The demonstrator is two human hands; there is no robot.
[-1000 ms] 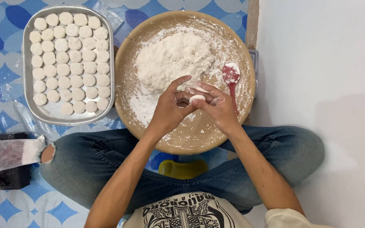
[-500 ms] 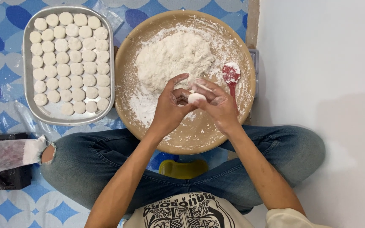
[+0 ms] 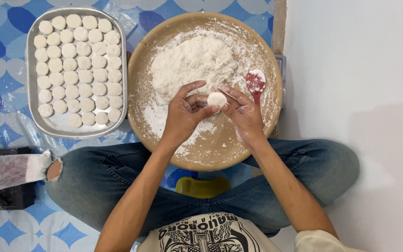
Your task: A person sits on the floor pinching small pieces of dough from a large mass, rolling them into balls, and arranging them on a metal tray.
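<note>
Fingertips of left hand (image 3: 183, 112) and right hand (image 3: 244, 112) pinched around a small dough ball (image 3: 217, 99), over the middle of the round wooden tray (image 3: 201, 156). Bare floured wood toward the near rim; dough mound (image 3: 193, 60) toward the far rim, red spoon (image 3: 256, 84) by the right rim. Ball white, smooth, slightly flattened.

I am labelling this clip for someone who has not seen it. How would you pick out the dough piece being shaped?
Start at the big round wooden tray dusted with flour. Over its middle, the left hand and right hand meet, pinching a small white dough ball between their fingertips. Unlike the flattened rounds lined up in the metal tray, it is held up alone.
</note>
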